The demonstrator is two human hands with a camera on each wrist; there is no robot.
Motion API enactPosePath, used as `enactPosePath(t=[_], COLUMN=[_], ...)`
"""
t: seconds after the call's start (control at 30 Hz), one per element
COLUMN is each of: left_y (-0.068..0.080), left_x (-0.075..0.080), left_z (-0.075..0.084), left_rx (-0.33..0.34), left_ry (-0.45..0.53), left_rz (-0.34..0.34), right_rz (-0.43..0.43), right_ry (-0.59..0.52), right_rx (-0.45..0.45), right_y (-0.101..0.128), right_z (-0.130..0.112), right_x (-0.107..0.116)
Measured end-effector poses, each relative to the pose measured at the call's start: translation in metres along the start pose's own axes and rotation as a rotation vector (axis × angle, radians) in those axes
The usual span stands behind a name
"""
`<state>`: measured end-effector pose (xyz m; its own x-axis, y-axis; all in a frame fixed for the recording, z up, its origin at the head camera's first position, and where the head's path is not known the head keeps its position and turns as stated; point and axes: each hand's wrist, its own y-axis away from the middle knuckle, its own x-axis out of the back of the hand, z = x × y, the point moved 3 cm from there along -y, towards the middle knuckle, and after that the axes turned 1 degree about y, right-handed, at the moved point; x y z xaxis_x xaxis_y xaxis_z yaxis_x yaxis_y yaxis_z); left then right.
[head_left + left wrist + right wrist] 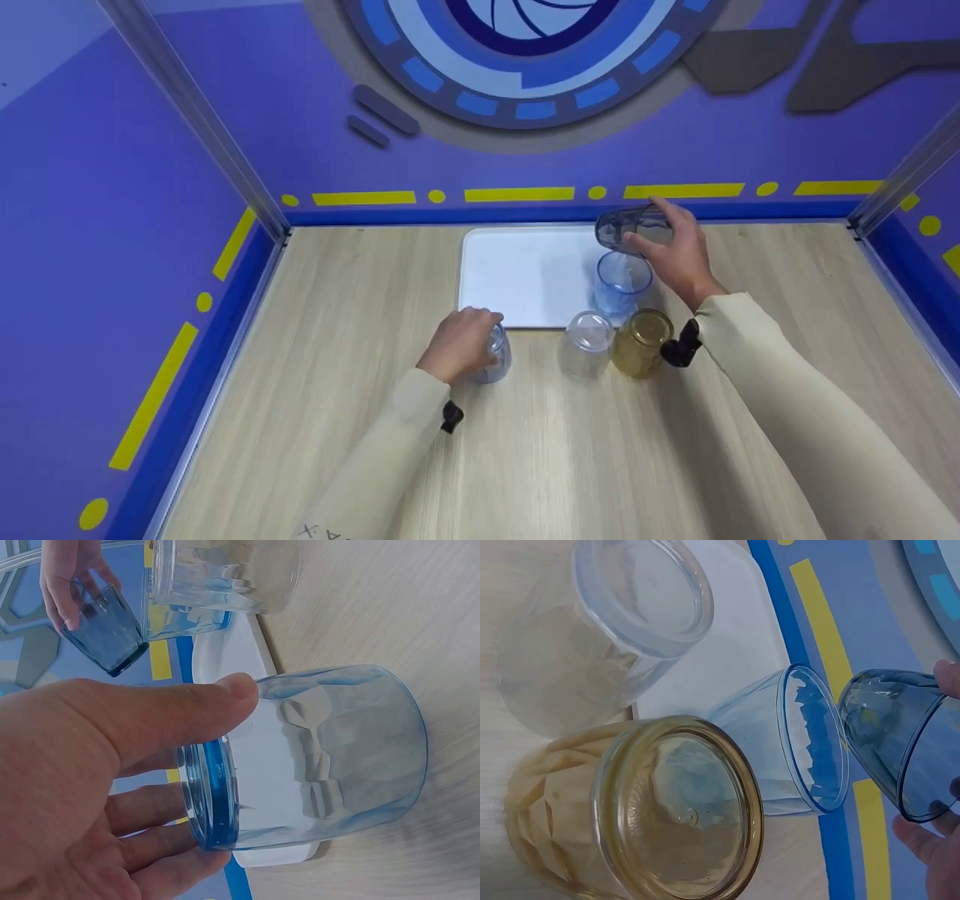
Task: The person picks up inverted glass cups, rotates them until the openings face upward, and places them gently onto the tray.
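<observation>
My left hand (461,343) grips a light blue glass (330,757) that stands upside down in front of the tray; the thumb lies along its side and the fingers curl round its base. Over the tray's right end, my right hand (684,255) holds a smoky grey glass (889,735) tilted, fingers near its rim. That glass's base points at the open rim of a blue glass (622,289), which stands upright on the white tray (517,277). Close below the right hand are an upturned clear glass (587,346) and an upturned amber glass (641,345), side by side.
The wooden table (360,337) meets a blue-purple back wall (450,165) just behind the tray. Side walls with metal corner posts (202,120) bound it left and right. The clear and amber glasses stand right at the tray's front edge.
</observation>
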<state>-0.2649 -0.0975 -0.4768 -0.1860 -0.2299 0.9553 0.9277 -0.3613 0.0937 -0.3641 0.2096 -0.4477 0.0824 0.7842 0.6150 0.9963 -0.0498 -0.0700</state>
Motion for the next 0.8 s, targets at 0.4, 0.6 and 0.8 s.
enactPosePath(t=[0.4,0.6,0.8], left_y=[0.000,-0.001,0.000], left_x=[0.000,0.000,0.001], left_z=[0.000,0.001,0.001], left_rx=[0.024,0.015,-0.004], left_ry=[0.008,-0.019,-0.023], left_rz=[-0.023,-0.022,-0.020], right_rz=[-0.037,-0.053,-0.052], right_ry=[0.045,0.062,0.083], right_rx=[0.011,-0.017,-0.025], right_y=[-0.008,-0.014,-0.019], right_z=[-0.005,-0.006,-0.009], right_x=[-0.007,-0.011,-0.015])
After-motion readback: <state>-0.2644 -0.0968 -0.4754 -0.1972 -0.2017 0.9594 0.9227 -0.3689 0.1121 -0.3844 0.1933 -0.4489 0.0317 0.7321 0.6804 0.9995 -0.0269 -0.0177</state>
